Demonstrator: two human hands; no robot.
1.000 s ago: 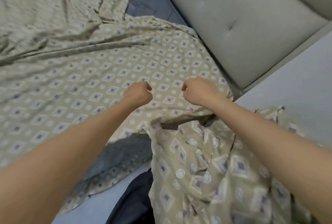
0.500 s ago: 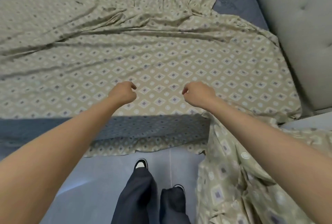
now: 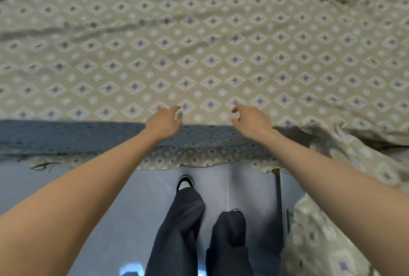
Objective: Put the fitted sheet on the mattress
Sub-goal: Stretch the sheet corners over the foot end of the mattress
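Note:
The beige fitted sheet point(image 3: 210, 54), printed with diamonds and circles, lies spread over the top of the mattress. Its front hem point(image 3: 199, 158) hangs a little way down the mattress's blue side point(image 3: 66, 134). My left hand point(image 3: 164, 120) hovers at the mattress's front edge with its fingers loosely spread and nothing in it. A short way to the right, at the same edge, my right hand point(image 3: 250, 120) has thumb and forefinger apart and holds nothing. Whether the fingertips touch the cloth is unclear.
A bunched part of the sheet point(image 3: 332, 231) falls off the right side toward the grey floor point(image 3: 99, 209). My legs in dark trousers point(image 3: 183, 231) and my shoes stand close to the bed.
Both hands were fists gripping the sheet; now their fingers have opened and let it go. The view has swung left, so the padded headboard is out of sight.

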